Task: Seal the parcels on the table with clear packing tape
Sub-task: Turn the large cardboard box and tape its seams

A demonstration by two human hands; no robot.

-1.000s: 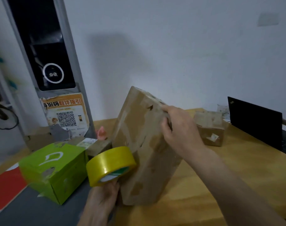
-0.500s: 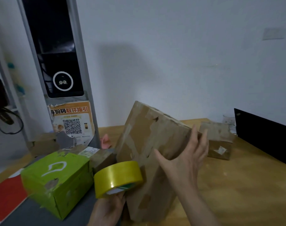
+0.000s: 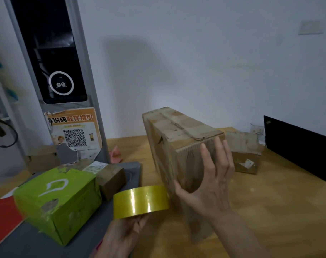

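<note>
The tall brown parcel (image 3: 179, 151) stands on end on the tabletop (image 3: 270, 202); the right hand (image 3: 212, 185) steadies it, fingers straight; the left hand (image 3: 125, 237) holds the tape roll (image 3: 140, 201); positioning seems underway; next, free the tape's end.

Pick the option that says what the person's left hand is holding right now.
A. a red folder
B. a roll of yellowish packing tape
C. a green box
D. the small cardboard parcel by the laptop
B: the left hand grips the roll of tape from below, beside the tall cardboard parcel that the right hand steadies with straight fingers.
</note>
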